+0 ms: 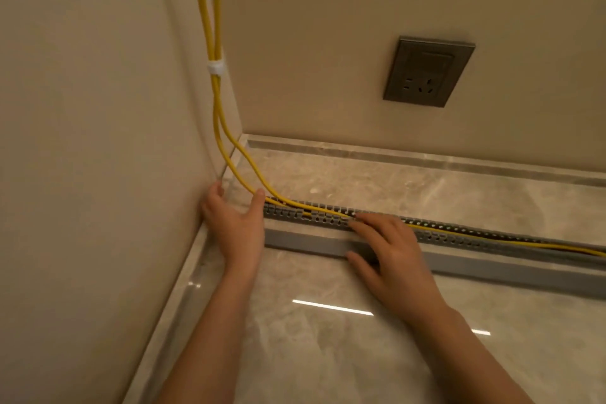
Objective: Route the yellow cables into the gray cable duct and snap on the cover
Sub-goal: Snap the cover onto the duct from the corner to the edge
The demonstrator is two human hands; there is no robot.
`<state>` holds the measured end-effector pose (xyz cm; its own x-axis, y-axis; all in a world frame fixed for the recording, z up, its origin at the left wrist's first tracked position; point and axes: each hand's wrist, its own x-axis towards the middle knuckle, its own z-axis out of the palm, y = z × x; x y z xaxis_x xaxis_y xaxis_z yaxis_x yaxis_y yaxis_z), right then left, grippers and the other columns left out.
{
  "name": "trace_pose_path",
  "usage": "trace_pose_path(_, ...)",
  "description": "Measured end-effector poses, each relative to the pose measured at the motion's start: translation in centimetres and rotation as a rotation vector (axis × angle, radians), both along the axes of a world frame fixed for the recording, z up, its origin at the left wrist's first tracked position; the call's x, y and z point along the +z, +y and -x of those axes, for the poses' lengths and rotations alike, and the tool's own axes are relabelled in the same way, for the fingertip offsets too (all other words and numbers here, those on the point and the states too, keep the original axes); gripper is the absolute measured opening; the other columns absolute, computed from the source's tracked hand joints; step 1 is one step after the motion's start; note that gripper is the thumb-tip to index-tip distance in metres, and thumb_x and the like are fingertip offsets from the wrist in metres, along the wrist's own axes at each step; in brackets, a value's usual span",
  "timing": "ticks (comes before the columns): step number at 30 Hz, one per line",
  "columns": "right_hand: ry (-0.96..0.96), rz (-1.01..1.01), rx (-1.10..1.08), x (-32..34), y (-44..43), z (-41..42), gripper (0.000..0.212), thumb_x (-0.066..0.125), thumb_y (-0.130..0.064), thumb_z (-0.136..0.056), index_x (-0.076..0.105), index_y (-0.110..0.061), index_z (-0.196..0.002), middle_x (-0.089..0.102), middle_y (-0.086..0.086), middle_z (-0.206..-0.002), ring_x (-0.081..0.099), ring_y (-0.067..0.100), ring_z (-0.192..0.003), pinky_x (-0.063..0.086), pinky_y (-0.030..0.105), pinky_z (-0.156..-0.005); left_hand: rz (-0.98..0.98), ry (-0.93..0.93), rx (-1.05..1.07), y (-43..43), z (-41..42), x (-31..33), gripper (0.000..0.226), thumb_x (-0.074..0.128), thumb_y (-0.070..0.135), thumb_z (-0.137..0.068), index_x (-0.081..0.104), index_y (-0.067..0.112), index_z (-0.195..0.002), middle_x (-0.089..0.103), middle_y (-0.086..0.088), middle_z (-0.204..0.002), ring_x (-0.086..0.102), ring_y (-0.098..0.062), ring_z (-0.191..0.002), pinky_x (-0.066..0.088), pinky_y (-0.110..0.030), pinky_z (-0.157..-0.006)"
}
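Note:
Two yellow cables (214, 102) hang down the wall corner, bound by a white tie (215, 67), then curve right into a slotted gray cable duct (459, 233) lying on the marble floor. The cables run along inside the open duct. A flat gray cover strip (308, 243) lies on the floor just in front of the duct. My left hand (234, 223) is spread open at the duct's left end, thumb touching the cables where they enter. My right hand (390, 249) rests fingers spread, fingertips pressing on the duct's slotted wall, thumb over the cover strip.
Beige walls meet in a corner at the left. A gray wall socket (428, 72) sits on the back wall. A marble skirting (426, 157) lines the wall foot. Glossy marble floor (328, 338) extends toward me.

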<state>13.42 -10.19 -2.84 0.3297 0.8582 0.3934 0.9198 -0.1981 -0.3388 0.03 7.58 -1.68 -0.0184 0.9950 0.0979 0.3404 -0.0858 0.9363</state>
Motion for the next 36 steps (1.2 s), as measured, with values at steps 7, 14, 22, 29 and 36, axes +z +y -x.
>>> trace_pose_path(7, -0.095, 0.157, 0.014, 1.2, 6.7, 0.7, 0.052, 0.066, -0.036, -0.078, 0.057, -0.012, -0.124, 0.061, 0.008, -0.118, 0.056, 0.03, -0.108, 0.045, 0.039, -0.089, 0.353, -0.167, -0.094, 2.5, -2.8, 1.5, 0.035, 0.068, 0.03, -0.083, 0.059, 0.009, -0.108, 0.065, -0.011, -0.103, 0.061, -0.025, -0.096, 0.043, -0.025, -0.077)
trace_pose_path(14, -0.085, 0.301, 0.066, 2.0, 8.0, -0.9, 0.038, 0.056, -0.048, -0.087, 0.06, -0.02, -0.112, 0.06, 0.003, -0.105, 0.052, 0.022, -0.101, 0.039, 0.03, -0.077, 0.315, 0.01, -0.096, 2.1, -2.4, 1.6, 0.018, 0.058, 0.026, -0.089, 0.064, 0.009, -0.085, 0.068, -0.009, -0.089, 0.06, -0.025, -0.085, 0.044, -0.03, -0.075)
trace_pose_path(22, -0.118, 0.153, 0.085, 4.4, 7.7, -1.0, 0.034, 0.061, -0.041, -0.086, 0.062, -0.018, -0.111, 0.062, 0.002, -0.102, 0.053, 0.022, -0.101, 0.039, 0.03, -0.074, 0.621, -0.262, -0.301, 3.1, -0.6, 3.0, 0.016, 0.048, 0.017, -0.097, 0.056, 0.014, -0.083, 0.06, -0.006, -0.083, 0.061, -0.024, -0.081, 0.052, -0.034, -0.072)
trace_pose_path(29, -0.127, 0.143, 0.068, 5.2, 7.4, -1.0, 0.038, 0.061, -0.045, -0.085, 0.062, -0.019, -0.112, 0.063, 0.001, -0.101, 0.056, 0.021, -0.096, 0.042, 0.03, -0.073, 0.828, -0.587, -0.384, 3.6, 0.7, 3.9, 0.018, 0.043, 0.011, -0.098, 0.056, 0.0, -0.09, 0.061, -0.02, -0.088, 0.062, -0.027, -0.08, 0.055, -0.035, -0.074)
trace_pose_path(36, -0.31, -0.217, 0.128, 3.3, 3.4, 0.6, 0.025, 0.065, -0.033, -0.083, 0.068, -0.009, -0.092, 0.063, 0.006, -0.086, 0.055, 0.025, -0.078, 0.047, 0.035, -0.064, 0.855, -0.587, -0.378, 3.7, 1.0, 4.4, 0.016, 0.045, 0.009, -0.097, 0.055, -0.001, -0.09, 0.064, -0.021, -0.083, 0.063, -0.029, -0.078, 0.058, -0.03, -0.048)
